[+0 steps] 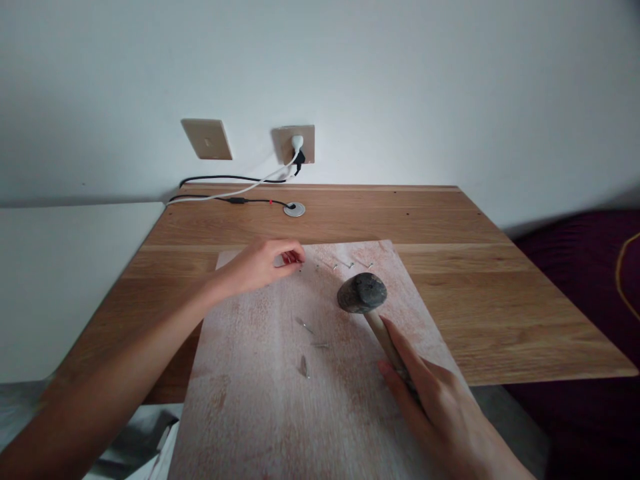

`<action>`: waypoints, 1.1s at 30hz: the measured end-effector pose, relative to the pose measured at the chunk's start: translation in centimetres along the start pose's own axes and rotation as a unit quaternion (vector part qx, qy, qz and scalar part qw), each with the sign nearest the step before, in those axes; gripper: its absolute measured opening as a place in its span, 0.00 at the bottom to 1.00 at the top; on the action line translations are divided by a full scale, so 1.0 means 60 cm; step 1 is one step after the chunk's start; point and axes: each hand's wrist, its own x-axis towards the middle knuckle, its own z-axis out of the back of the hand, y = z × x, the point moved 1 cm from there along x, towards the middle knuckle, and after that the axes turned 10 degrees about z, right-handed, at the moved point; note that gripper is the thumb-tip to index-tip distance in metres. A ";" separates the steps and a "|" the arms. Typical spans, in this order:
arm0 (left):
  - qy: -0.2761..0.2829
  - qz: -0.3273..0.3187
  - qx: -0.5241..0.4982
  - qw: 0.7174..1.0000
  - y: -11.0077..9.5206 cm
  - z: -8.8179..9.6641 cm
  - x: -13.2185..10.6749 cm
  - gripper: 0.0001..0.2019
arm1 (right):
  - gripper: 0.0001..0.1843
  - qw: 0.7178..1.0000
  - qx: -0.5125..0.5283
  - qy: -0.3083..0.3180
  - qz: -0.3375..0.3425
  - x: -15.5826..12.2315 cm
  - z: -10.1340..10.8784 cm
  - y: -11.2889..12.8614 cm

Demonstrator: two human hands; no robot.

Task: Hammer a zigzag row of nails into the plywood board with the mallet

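Observation:
My right hand [437, 407] is wrapped round the handle of a rubber mallet [363, 293], whose black head hovers over the right part of a whitish, worn board [240, 393]. At the board's far edge, my left hand [277, 257] has thumb and fingertips brought together low over the surface. Whatever they pinch, if anything, is too small to make out. To the right of those fingertips, three small metal nails or screws [351, 265] stand in a row, leaning. Three more loose metal pieces [306, 327] lie around the board's middle.
Beneath the board is a wooden desk [500, 320] against a white wall. Black and white cables [240, 190] run from a wall socket [305, 150] and a round grommet [294, 209]. A white panel [75, 280] stands left; dark purple fabric [575, 300] is at right.

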 end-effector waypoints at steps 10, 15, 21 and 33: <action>-0.026 0.048 -0.085 0.995 0.023 -0.029 -0.012 0.03 | 0.34 1.000 0.005 0.020 -0.022 0.002 0.003 0.003; -0.030 0.031 -0.089 0.995 0.028 -0.037 -0.014 0.03 | 0.33 0.999 -0.007 0.030 -0.011 0.003 0.005 0.001; -0.036 0.011 -0.071 0.997 0.030 -0.037 -0.014 0.04 | 0.32 1.000 -0.015 -0.008 0.000 0.000 -0.002 -0.002; -0.059 -0.032 -0.033 0.997 0.031 -0.042 -0.013 0.06 | 0.34 0.999 0.023 0.000 -0.048 -0.003 0.000 0.005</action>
